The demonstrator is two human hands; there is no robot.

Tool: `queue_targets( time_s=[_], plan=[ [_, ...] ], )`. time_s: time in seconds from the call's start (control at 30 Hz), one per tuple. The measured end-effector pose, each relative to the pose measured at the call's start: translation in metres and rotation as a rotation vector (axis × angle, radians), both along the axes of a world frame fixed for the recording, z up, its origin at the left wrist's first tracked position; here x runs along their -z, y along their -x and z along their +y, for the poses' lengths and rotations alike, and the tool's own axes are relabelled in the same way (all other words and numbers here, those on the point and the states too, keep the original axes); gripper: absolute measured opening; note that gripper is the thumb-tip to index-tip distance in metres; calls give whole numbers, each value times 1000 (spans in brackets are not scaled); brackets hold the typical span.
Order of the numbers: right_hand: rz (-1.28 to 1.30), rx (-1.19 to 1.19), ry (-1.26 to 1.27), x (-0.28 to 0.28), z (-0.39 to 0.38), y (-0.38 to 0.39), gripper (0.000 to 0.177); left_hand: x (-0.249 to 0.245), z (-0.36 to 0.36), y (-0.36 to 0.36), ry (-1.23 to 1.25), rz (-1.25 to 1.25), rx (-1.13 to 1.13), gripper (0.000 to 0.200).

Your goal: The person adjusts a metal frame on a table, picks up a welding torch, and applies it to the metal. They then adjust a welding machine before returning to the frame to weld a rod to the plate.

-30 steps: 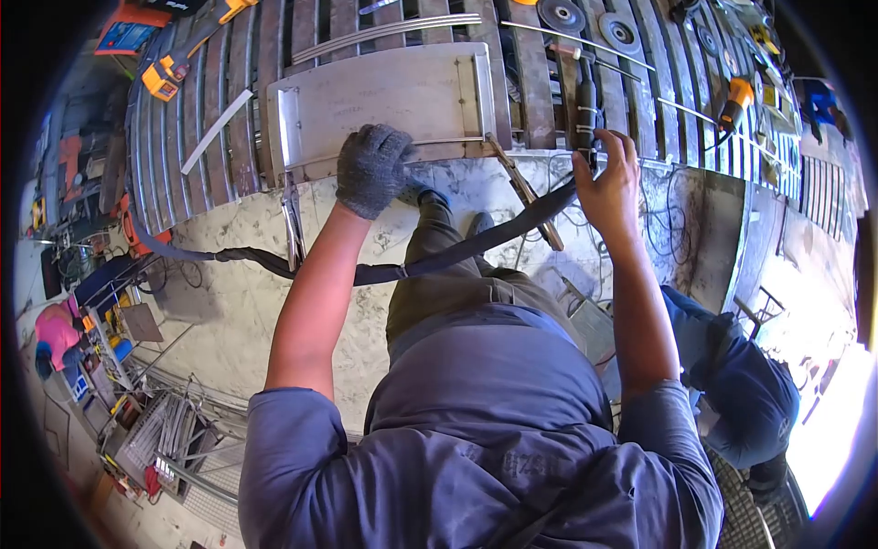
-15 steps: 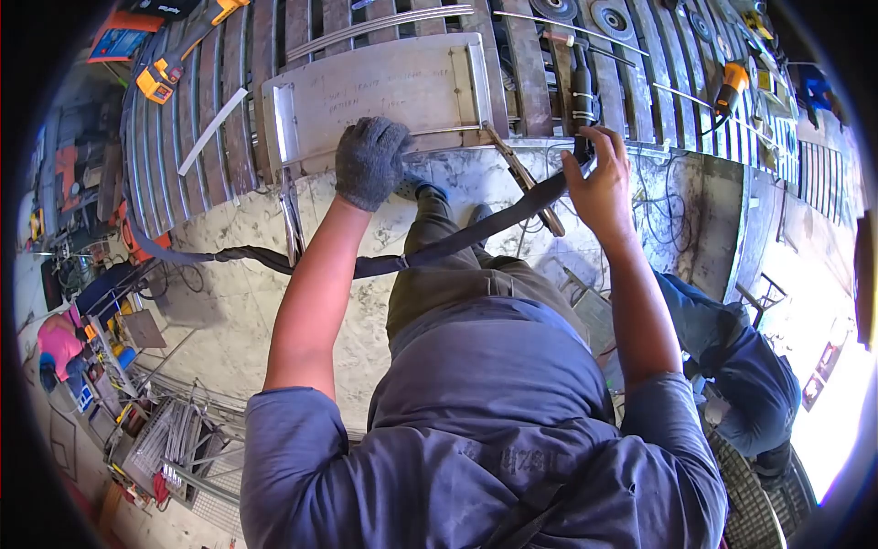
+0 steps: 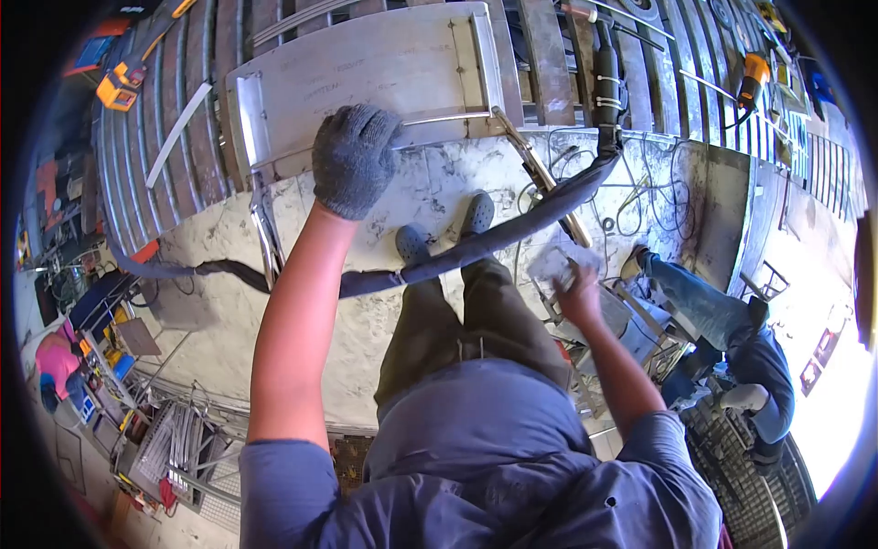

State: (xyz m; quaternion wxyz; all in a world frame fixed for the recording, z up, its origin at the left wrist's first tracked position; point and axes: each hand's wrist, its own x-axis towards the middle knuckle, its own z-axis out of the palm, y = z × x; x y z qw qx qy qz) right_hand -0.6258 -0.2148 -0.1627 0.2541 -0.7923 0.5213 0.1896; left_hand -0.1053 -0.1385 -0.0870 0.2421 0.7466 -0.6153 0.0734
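My left hand [image 3: 355,157], in a dark grey knitted glove, is closed at the front edge of a metal panel [image 3: 366,64] with faint handwriting. A thin metal rod [image 3: 448,118] runs from the fist to the panel's right flange. Two locking clamps hang from the panel's front corners, the left clamp [image 3: 263,229] and the right clamp [image 3: 540,174]. My bare right hand [image 3: 578,297] is near my right thigh, its fingers closed on a pale grey, blurred thing [image 3: 558,263]. A torch [image 3: 606,82] lies on the slats, its dark sheathed cable [image 3: 512,236] sagging across my legs.
The slatted bench [image 3: 549,64] carries a yellow tool [image 3: 121,87], a flat metal strip [image 3: 178,134] and an orange power tool [image 3: 754,78]. Thin cables [image 3: 640,192] hang below. A bent-over person [image 3: 722,311] is at the right; another in pink [image 3: 58,361] at the far left.
My right hand has left the torch and cable at the bench edge and come down towards my thigh, with a pale thing in it. The view has shifted; my left hand stays at the panel.
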Motion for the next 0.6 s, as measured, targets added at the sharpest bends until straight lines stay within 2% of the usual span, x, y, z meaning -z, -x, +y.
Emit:
queue_targets(
  time_s=[0.07, 0.13, 0.2, 0.3, 0.6],
  plan=[
    [273, 39, -298, 14, 55, -10, 88, -3, 0, 0, -10, 17, 3, 15],
    [373, 160, -629, 17, 97, -30, 118, -3, 0, 1, -3, 3, 3, 17],
    [431, 94, -753, 53, 147, -26, 127, -5, -2, 0, -5, -1, -2, 19],
    [610, 12, -717, 19, 149, -87, 128, -7, -1, 2, -24, 12, -16, 20],
    [576, -62, -695, 41, 147, -82, 121, -6, 2, 2, -81, -3, -56, 23]
  ],
)
